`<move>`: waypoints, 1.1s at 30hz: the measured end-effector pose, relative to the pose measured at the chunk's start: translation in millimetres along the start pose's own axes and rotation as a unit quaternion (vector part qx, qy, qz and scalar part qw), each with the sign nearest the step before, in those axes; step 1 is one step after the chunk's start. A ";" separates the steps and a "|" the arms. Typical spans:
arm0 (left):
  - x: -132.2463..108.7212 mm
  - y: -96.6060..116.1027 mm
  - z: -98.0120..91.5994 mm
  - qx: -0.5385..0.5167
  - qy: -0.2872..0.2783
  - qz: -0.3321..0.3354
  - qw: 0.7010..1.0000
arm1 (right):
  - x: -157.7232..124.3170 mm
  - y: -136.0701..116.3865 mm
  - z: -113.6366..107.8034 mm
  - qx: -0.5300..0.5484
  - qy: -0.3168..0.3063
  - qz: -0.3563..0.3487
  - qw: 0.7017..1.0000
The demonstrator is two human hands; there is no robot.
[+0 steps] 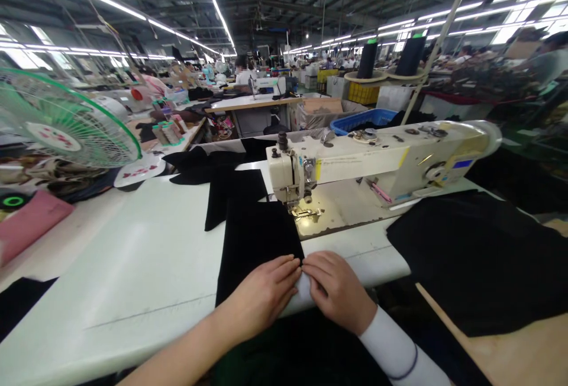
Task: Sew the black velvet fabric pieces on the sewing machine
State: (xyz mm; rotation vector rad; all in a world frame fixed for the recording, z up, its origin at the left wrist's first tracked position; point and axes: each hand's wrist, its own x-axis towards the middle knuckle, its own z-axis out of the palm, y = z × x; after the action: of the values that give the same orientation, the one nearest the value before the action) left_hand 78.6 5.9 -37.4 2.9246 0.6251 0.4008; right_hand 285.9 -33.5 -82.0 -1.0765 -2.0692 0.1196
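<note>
Black cloth (260,250) lies flat on the white table (133,267), just in front of the sewing machine (368,164), and more of it runs back along the left side of the machine. The person's left hand (261,294) and right hand (337,291) sit side by side at the near end of the cloth. The fingers (288,267) of both hands are bent and pinch the cloth's edge, with the tips almost touching. A white sleeve (394,344) covers the right arm. Another piece of black cloth (479,261) lies to the right, on a wooden table (501,350). A pink cloth (31,223) and a green fan (62,119) are on the left. A blue basket (364,121) sits behind the machine, near two tall black thread spools (367,59). The room is a huge sewing hall, with long white lights (115,12) on the dark roof and rows of tables and people far away.
</note>
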 end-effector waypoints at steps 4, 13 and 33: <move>13.2 -20.5 -4.0 0.003 -0.001 -0.011 1.000 | 22.1 10.8 3.4 -0.025 -0.021 0.010 0.999; 30.0 -61.0 -7.9 -0.032 0.022 -0.057 0.998 | 55.9 36.2 15.4 -0.106 -0.042 0.047 0.992; 61.8 -120.2 -6.8 0.020 0.110 -0.203 0.973 | -27.0 24.0 -86.1 -0.301 0.030 0.253 0.919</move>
State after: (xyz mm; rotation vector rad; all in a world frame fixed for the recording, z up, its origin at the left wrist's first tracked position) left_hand 84.9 141.1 -37.6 2.7049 1.2443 0.6663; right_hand 369.2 -60.0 -48.7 -1.9521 -1.7591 -0.3159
